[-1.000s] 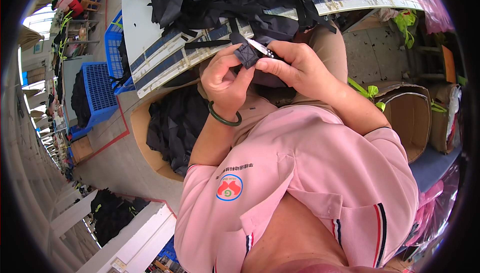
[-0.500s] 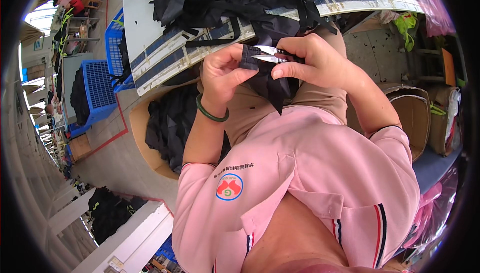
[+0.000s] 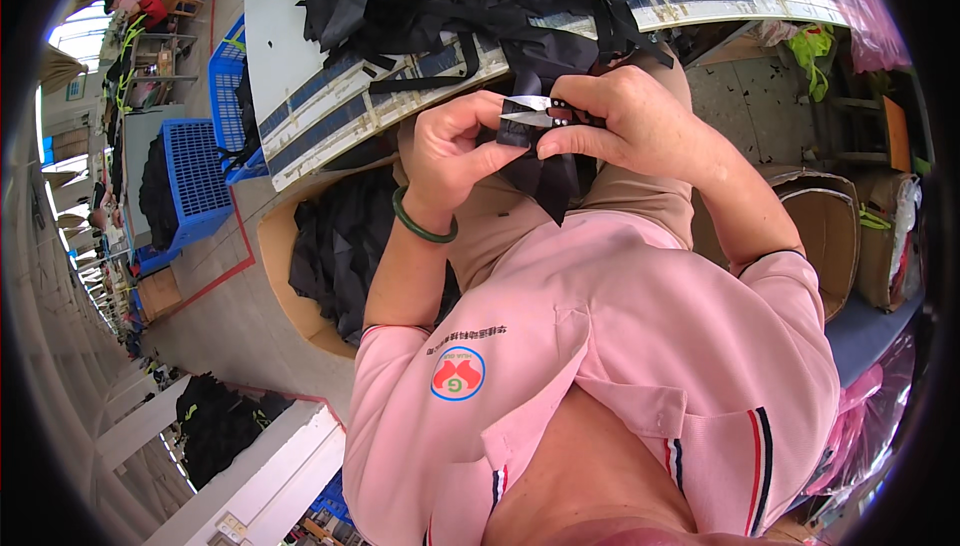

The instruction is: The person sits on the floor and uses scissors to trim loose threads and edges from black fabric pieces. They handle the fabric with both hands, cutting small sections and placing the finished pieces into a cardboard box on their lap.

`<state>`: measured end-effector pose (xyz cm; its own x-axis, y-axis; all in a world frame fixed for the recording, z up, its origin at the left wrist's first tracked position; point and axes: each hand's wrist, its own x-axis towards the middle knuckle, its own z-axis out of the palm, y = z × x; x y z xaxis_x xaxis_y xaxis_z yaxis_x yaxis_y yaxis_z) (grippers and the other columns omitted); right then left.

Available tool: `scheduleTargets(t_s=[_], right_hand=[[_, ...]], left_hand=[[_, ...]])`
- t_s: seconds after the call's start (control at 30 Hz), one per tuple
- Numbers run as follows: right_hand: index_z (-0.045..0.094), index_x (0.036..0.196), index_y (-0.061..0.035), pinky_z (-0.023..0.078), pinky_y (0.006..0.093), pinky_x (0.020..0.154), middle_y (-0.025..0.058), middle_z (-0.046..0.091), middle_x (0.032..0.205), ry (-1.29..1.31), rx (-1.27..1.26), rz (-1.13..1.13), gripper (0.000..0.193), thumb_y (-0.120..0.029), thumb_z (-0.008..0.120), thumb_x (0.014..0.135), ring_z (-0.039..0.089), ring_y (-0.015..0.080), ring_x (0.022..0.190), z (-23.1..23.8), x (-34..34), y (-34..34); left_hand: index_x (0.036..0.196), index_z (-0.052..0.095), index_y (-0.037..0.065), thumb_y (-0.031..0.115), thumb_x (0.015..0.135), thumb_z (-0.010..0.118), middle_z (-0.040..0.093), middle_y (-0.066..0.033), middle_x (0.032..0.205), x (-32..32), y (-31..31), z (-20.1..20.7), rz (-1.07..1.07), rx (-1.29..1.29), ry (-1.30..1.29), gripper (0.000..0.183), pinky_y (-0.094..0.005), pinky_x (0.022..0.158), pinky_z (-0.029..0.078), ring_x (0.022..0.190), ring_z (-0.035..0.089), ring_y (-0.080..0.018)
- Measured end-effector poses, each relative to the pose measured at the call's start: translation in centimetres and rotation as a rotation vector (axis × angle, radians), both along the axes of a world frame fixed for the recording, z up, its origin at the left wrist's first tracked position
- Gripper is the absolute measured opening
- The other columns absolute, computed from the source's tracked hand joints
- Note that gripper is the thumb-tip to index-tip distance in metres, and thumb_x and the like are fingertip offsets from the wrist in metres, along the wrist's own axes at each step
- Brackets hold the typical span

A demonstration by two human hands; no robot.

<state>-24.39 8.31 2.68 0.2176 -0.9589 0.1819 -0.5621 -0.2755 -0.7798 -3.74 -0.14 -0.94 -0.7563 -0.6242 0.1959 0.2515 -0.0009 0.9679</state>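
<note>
Between the thumb and fingers of my left hand (image 3: 450, 151) is pinched the folded edge of a black fabric piece (image 3: 545, 181), whose pointed end hangs down over my lap. My right hand (image 3: 625, 121) is closed around thread snips (image 3: 535, 111). Their two silver blades stand apart and point left, lying over the fabric edge close to my left fingertips. Whether the blades touch the cloth, I cannot tell. The handle end of the snips is mostly hidden in my right fingers. A green bangle (image 3: 424, 231) circles my left wrist.
Black fabric pieces (image 3: 440, 1) lie heaped on the worn table (image 3: 310, 131) beyond my hands. At my left stands a cardboard box (image 3: 285, 276) with black fabric inside. Blue crates (image 3: 200, 171) are farther left, and another cardboard box (image 3: 825, 236) is at my right.
My left hand and the fabric edge have moved slightly right, toward the snips. The blades now overlap a different part of the edge. My right hand has barely moved.
</note>
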Motion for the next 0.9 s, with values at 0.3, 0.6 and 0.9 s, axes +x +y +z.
scheduleTargets(t_s=[0.3,0.6,0.9], right_hand=[[0.052,0.074,0.0010,0.032,0.0340,0.048,0.0136,0.040,0.055,-0.036,0.062,0.000,0.039,-0.032,0.070,0.081,0.033,0.0275,0.052,-0.2,-0.6,0.4],[0.056,0.073,0.0008,0.036,0.0363,0.049,0.0149,0.047,0.054,-0.011,0.108,0.126,0.048,-0.045,0.067,0.080,0.045,0.0290,0.048,0.9,-1.2,0.6],[0.061,0.081,-0.0019,0.035,0.0345,0.048,0.0102,0.048,0.055,0.078,0.030,0.217,0.040,-0.038,0.074,0.074,0.046,0.0271,0.049,0.8,-1.4,0.9]], left_hand=[[0.084,0.064,-0.005,-0.006,0.070,0.065,0.065,-0.0130,0.092,-0.1,-0.2,0.6,-0.078,-0.012,-0.018,0.015,-0.0269,0.077,0.047,0.084,0.060,-0.0167],[0.078,0.064,-0.005,-0.004,0.066,0.063,0.066,-0.0140,0.085,0.1,-2.7,1.9,-0.427,0.205,-0.095,0.012,-0.0264,0.075,0.049,0.079,0.063,-0.0173],[0.074,0.063,-0.004,0.002,0.063,0.063,0.067,-0.0131,0.081,-0.3,-3.7,1.6,-0.660,0.341,-0.198,0.014,-0.0237,0.070,0.048,0.072,0.062,-0.0152]])
